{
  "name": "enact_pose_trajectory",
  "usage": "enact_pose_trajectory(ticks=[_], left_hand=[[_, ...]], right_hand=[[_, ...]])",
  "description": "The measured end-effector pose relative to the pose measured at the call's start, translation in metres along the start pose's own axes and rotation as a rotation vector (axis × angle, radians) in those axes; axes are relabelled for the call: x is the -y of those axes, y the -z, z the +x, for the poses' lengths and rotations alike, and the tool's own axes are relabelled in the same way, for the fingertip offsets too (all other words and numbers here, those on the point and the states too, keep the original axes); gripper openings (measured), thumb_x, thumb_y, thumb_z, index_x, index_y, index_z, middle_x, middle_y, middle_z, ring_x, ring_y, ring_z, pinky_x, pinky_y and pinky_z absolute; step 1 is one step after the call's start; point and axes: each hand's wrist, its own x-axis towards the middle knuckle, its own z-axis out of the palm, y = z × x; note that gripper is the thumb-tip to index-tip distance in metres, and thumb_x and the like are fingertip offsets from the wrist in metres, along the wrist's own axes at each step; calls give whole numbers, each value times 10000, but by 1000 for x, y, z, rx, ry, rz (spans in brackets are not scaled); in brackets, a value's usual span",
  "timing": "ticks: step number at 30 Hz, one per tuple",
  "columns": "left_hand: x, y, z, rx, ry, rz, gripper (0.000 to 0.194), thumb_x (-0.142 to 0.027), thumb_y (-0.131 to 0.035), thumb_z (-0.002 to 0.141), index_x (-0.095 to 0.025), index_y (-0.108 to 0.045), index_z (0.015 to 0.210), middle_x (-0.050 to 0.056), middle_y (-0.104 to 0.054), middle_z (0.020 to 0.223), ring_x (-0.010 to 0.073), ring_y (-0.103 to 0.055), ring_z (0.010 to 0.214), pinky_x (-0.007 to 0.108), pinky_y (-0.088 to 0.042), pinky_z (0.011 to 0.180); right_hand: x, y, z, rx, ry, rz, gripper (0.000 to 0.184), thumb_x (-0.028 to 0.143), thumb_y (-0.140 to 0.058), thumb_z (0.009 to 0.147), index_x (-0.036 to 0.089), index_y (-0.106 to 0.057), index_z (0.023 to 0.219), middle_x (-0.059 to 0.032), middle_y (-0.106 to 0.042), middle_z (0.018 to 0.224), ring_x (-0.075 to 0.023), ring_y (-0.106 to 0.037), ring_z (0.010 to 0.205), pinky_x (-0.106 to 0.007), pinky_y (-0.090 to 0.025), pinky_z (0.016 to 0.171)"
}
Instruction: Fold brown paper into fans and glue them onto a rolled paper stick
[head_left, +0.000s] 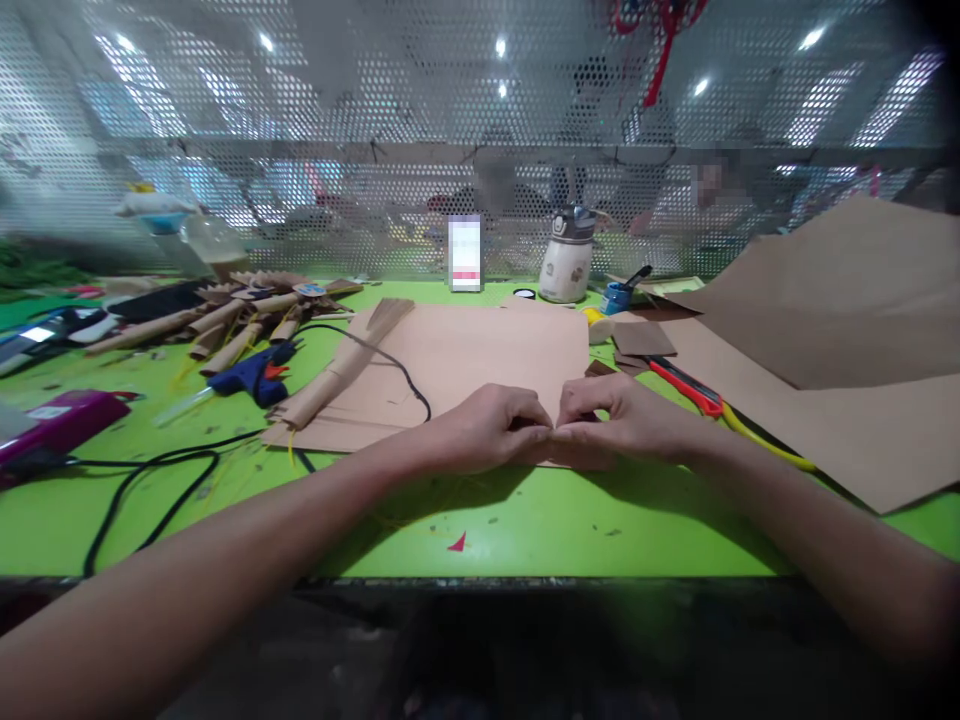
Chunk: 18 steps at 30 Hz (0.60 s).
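Note:
My left hand (499,428) and my right hand (626,420) meet fingertip to fingertip above the near edge of a brown paper sheet (487,350). Both are closed in a pinch, thumbs against forefingers. Whatever lies between the fingertips is too small or hidden to name. On the sheet's left side rests a rolled brown paper piece (349,365) with a frayed, flared top. A black cord (409,375) runs across the sheet, left of my left hand. Beyond my right hand are small brown card squares (645,340) and a red utility knife (686,387).
A blue glue gun (259,377) and several rolled paper pieces (240,315) lie left. Large brown paper (840,420) covers the right side. A white bottle (566,260), a blue paint pot (616,298) and a phone (466,255) stand before a perforated metal screen (405,120); people show behind it.

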Motion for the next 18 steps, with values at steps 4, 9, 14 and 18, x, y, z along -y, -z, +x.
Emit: enact_pose_trajectory(ticks=[4,9,14,18], left_hand=[[0,0,0,-8,-1,5,211,-237,-492,873,-137,-677,899,40,-628,781,121,-554,705,228,-399,633],[5,6,-6,50,84,39,225,-277,-490,866,-147,-670,831,38,-636,737,118,-525,638,233,-374,585],[11,9,-8,96,119,19,229,-299,-486,864,-154,-658,824,30,-640,710,109,-504,600,224,-343,555],[15,10,-9,113,114,-20,242,-313,-466,879,-157,-650,861,9,-627,687,96,-490,575,212,-328,547]], right_hand=[[4,-3,-1,-56,11,-29,197,295,-591,844,167,-680,723,-24,-605,689,-133,-546,662,-241,-409,596],[3,-1,-3,-20,-43,-88,173,260,-578,841,168,-709,774,-32,-640,711,-142,-569,674,-249,-418,613],[2,0,-3,19,-98,-122,187,266,-561,841,173,-692,747,-31,-663,699,-139,-575,642,-241,-418,573],[0,1,-3,41,-130,-101,196,281,-542,851,176,-701,804,-25,-672,685,-137,-578,623,-237,-413,556]])
